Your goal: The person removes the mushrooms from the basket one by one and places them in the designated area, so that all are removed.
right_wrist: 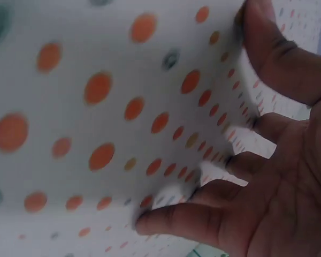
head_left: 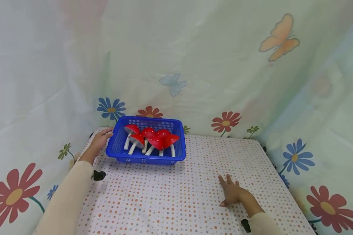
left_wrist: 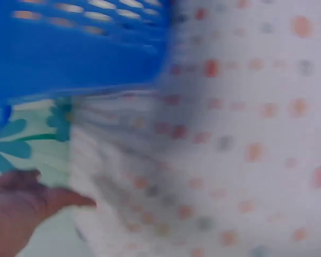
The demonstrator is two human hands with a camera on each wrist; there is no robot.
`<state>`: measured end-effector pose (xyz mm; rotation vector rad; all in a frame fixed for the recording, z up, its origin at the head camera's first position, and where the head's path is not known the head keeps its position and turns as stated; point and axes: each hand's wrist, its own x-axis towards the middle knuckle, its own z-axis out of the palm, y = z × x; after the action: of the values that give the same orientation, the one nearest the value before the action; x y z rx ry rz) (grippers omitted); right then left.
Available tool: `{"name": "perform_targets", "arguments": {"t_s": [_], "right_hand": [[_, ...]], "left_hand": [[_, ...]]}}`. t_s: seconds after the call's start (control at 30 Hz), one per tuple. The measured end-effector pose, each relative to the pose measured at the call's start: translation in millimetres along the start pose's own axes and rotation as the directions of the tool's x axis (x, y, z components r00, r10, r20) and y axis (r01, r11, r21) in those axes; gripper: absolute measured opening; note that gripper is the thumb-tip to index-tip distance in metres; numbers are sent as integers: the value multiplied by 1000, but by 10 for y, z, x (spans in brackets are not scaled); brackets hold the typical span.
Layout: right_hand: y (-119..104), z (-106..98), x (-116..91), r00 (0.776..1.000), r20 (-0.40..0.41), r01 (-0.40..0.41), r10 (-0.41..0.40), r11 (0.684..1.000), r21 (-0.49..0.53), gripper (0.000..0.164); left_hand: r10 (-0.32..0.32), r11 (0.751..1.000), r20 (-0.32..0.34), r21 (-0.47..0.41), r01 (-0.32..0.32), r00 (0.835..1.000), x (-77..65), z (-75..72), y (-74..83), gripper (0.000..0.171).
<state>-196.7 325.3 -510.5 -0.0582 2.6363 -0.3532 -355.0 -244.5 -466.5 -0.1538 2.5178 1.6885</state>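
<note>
A blue plastic basket (head_left: 151, 160) stands toward the back left of the table and holds several toy mushrooms (head_left: 156, 142) with red, white-dotted caps and white stems. My left hand (head_left: 101, 140) is beside the basket's left end, fingers extended toward its rim. In the left wrist view a gap shows between that hand (left_wrist: 27, 206) and the blurred basket (left_wrist: 75, 64); whether any fingertip touches it in the head view is hard to tell. On the right of the table my right hand (head_left: 231, 192) has its fingers spread, fingertips against the dotted cloth, holding nothing.
A white cloth with coloured dots (head_left: 159, 195) covers the table. Behind and at both sides hangs a curtain (head_left: 223, 81) printed with flowers and butterflies. The basket's back edge is close to the curtain.
</note>
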Motion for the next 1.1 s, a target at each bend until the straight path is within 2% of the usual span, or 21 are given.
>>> {"name": "perform_targets", "arguments": {"t_s": [0.07,0.13,0.2,0.27,0.4,0.57,0.93,1.1], "right_hand": [[-55,12,6,1000,-8,-11,11,1000,-2,125],[-117,1,22,1000,-2,-26,26,1000,-14,125],[-174,-14,45,999,7,-41,41,998,-39,124],[-215,-19,66,999,12,-47,48,997,-59,123],[-254,2,106,999,2,-52,52,992,-119,123],[-272,16,136,998,-16,-65,63,983,-173,123],[-234,7,112,998,-34,-49,44,988,-145,125],[-178,-32,108,999,-2,-42,42,992,-116,126]], "left_hand": [[-9,990,50,-137,15,999,-18,1,-184,54],[3,971,76,-240,15,997,-27,16,-328,55],[27,950,90,-312,2,996,-38,33,-431,54],[45,941,90,-339,-12,995,-48,41,-501,52],[70,935,99,-354,-31,993,-72,21,-571,50],[86,943,104,-329,-47,991,-71,4,-567,52],[94,944,105,-324,-55,990,3,51,-493,47],[97,944,125,-326,-52,987,54,104,-463,49]]}}
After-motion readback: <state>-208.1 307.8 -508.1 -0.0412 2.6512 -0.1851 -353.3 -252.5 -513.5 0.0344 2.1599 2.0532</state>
